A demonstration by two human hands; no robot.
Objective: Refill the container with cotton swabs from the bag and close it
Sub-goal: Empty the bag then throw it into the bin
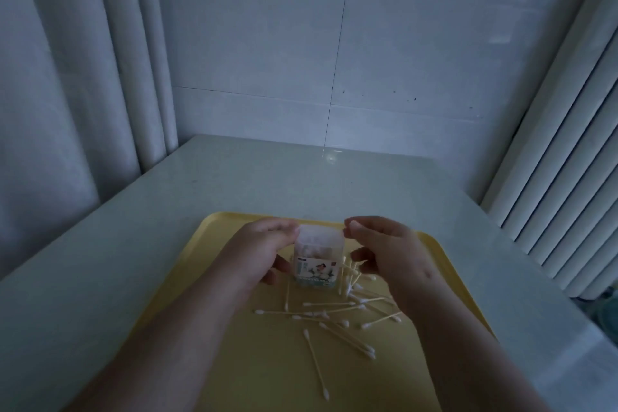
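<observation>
Left hand (pixel 264 244) grips the container from its left side, fingers curled over the top edge and thumb lower down the wall. The right hand (pixel 388 251) is curved at the other side, its fingertips just beside the lid's right edge and its thumb apart from the wall. Whether it actually pinches the lid, I cannot tell.

One pale table (pixel 234 177) carries one yellow tray (pixel 214 294). On the tray, toward its far middle, one small clear container (pixel 316 269) stands upright with a printed label facing near. One cloudy lid (pixel 321 237) sits on top of it, and white tips show packed beneath.

Loose cotton swabs (pixel 329 304) lie scattered on the tray, near and to the right of the container. I count something over a dozen, but they cross one another too much for an exact figure. No bag is in view.

The closing step looks to be in hand, with the lid on but perhaps not yet pressed home. The next move calls for an even push down on the lid while the left hand steadies the body. The scattered swabs would still be left out unless gathered first.
</observation>
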